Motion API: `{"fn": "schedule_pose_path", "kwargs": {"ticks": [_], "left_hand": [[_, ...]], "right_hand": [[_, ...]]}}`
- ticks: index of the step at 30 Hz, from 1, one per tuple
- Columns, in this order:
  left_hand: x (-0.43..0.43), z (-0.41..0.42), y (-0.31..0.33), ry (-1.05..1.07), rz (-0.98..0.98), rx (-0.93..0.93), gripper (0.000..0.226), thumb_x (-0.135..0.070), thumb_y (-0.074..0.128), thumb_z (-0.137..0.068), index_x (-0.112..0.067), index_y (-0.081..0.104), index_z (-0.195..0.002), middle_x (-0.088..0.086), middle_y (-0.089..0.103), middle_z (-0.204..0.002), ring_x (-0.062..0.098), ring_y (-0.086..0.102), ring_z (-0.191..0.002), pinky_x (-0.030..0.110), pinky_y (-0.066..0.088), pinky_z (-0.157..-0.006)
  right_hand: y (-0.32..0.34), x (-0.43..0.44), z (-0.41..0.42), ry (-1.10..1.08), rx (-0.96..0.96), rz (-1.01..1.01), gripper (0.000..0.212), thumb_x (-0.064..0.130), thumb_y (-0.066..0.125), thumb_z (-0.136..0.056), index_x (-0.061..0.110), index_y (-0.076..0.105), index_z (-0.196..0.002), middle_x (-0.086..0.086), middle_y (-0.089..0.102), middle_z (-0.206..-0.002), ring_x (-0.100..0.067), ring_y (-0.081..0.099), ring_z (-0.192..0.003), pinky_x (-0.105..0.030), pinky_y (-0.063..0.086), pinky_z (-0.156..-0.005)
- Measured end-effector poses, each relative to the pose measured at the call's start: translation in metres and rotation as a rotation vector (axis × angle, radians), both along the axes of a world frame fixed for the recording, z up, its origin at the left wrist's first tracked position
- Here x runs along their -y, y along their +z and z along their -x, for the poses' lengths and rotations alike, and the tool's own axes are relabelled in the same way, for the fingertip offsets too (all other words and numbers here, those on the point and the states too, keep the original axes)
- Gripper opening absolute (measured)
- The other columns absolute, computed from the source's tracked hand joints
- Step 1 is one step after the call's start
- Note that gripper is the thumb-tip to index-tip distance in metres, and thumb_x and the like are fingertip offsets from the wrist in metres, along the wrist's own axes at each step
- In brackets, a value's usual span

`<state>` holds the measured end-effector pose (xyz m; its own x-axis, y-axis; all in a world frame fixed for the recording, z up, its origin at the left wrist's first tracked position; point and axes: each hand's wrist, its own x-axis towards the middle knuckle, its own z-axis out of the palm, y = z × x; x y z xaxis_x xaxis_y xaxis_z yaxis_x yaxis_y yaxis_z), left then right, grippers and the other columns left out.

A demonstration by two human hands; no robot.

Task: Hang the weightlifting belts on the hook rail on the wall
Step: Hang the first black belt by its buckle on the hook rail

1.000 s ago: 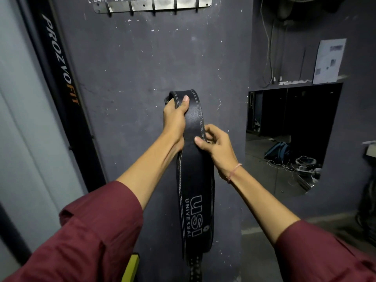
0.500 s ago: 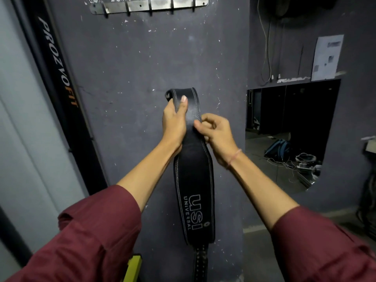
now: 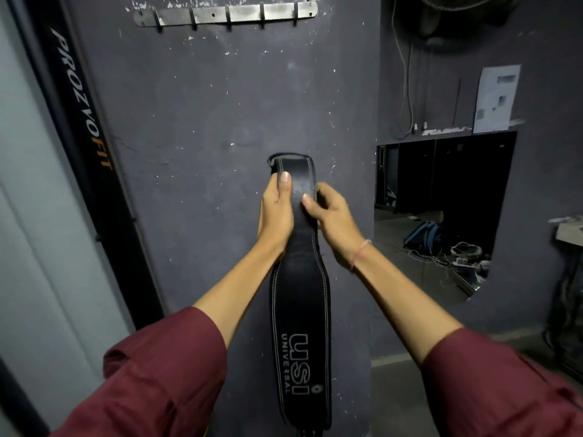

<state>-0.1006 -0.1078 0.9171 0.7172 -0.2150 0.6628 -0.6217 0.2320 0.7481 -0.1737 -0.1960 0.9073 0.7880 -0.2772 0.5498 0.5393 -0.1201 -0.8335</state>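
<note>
Black leather, stitched pale along both edges and printed USI UNIVERSAL low on its face, makes up the weightlifting belt (image 3: 299,294), which is held upright in front of the dark grey wall (image 3: 205,105) and well below the hook rail (image 3: 225,14). The belt is doubled over at its top, so that a rounded bend is presented uppermost. It is judged that this bend, or the loop glimpsed at its left edge, is being readied as the part to be passed over a hook. The left hand (image 3: 277,212) is wrapped round the left edge just under the fold, with the thumb laid flat on the face, and most of the weight appears to be carried there. The right hand (image 3: 334,222) is closed on the right edge at nearly the same height, thumb pressed to the face and fingers curled behind. It is judged to steady the strap and to hold the doubled layers together. The rest of the belt is left to hang straight down between the forearms, and its lower end passes out of view at the bottom. The rail is fixed high on the wall. Five hooks are counted, and nothing is seen hanging from them, so no belt is yet hung. A lift of the fold to rail height is judged to be required next. Whether the buckle lies inside the fold cannot be told. A black upright (image 3: 85,105) lettered PROZVOFIT is noted at the left.
</note>
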Motion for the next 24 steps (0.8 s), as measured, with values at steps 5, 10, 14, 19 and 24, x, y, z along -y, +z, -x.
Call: {"fn": "schedule_pose_path", "kwargs": {"ticks": [5,10,14,19,24], "left_hand": [[-0.004,0.009,0.006,0.087,-0.078,0.093,0.025,-0.033,0.037,-0.107,-0.01,0.047,-0.104,-0.008,0.06,-0.091,-0.006,0.057,-0.082,0.013,0.046,-0.079],[-0.014,0.01,-0.033,0.183,-0.188,0.201,0.038,-0.042,0.048,-0.102,-0.004,0.054,-0.102,0.016,0.065,-0.086,0.011,0.057,-0.075,0.041,0.052,-0.078],[-0.024,0.014,-0.098,0.171,-0.275,0.092,0.059,-0.066,0.057,-0.087,-0.008,0.06,-0.098,0.018,0.068,-0.086,0.031,0.064,-0.077,0.051,0.053,-0.075],[-0.023,0.024,-0.132,-0.025,-0.377,0.008,0.041,-0.032,0.086,-0.075,-0.016,0.071,-0.109,-0.011,0.077,-0.1,0.005,0.073,-0.095,0.031,0.06,-0.087],[-0.012,0.029,-0.129,0.051,-0.228,0.007,0.032,-0.036,0.08,-0.082,-0.009,0.071,-0.097,-0.01,0.076,-0.088,0.008,0.072,-0.083,0.037,0.06,-0.077]], "right_hand": [[0.032,0.003,-0.015,-0.196,0.025,0.078,0.013,0.002,0.06,-0.091,0.01,0.07,-0.089,-0.003,0.074,-0.085,-0.018,0.071,-0.081,-0.042,0.06,-0.077],[0.045,0.008,-0.037,-0.321,0.021,0.006,0.012,0.017,0.063,-0.079,0.01,0.073,-0.083,-0.007,0.077,-0.084,-0.027,0.074,-0.084,-0.054,0.059,-0.08],[0.04,0.021,-0.051,-0.421,0.005,-0.029,0.017,0.024,0.062,-0.071,0.008,0.065,-0.077,-0.002,0.066,-0.069,-0.018,0.059,-0.069,-0.058,0.057,-0.078],[0.026,0.038,-0.059,-0.446,-0.041,-0.024,0.033,0.032,0.061,-0.069,0.003,0.061,-0.085,0.002,0.058,-0.068,-0.016,0.053,-0.068,-0.061,0.056,-0.076],[0.032,0.042,-0.055,-0.465,-0.016,-0.021,0.027,0.03,0.061,-0.076,0.005,0.063,-0.085,0.0,0.063,-0.073,-0.017,0.057,-0.071,-0.059,0.055,-0.079]]}}
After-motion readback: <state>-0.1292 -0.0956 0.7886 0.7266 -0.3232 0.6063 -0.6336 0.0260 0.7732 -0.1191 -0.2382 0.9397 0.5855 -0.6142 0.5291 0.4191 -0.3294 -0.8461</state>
